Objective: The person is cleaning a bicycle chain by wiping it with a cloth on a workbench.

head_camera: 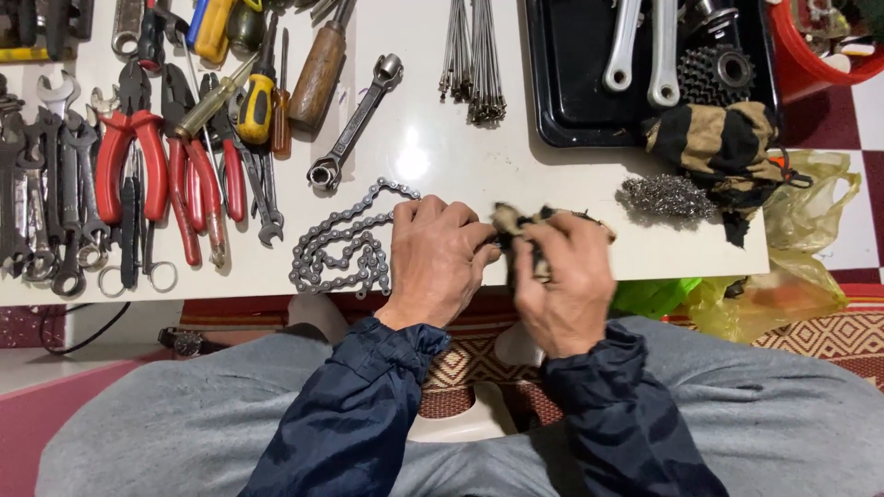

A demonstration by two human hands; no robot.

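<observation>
Both hands are working close together at the near edge of the white table [442,156]. The left hand [433,262] is lying knuckles up with fingers curled over the end of a bicycle chain [341,248], pinching it. The chain is lying in loose loops on the table just left of that hand, one strand running under the fingers toward the right. The right hand [564,285] is clamped around a small striped rag [520,221], tan and black, bunched at the fingertips right where the chain comes out of the left hand; it is blurred, so the exact grip is hard to tell.

Red-handled pliers [129,156], spanners [55,184] and screwdrivers [253,101] are lying well to the left. A ratchet wrench [354,120] is sitting above the chain. A bundle of spokes [471,60], a black tray [562,92] holding crank arms [645,46] and a cassette sprocket [718,74], a larger striped cloth [714,143] and a steel wool pad [668,195] are sitting to the right.
</observation>
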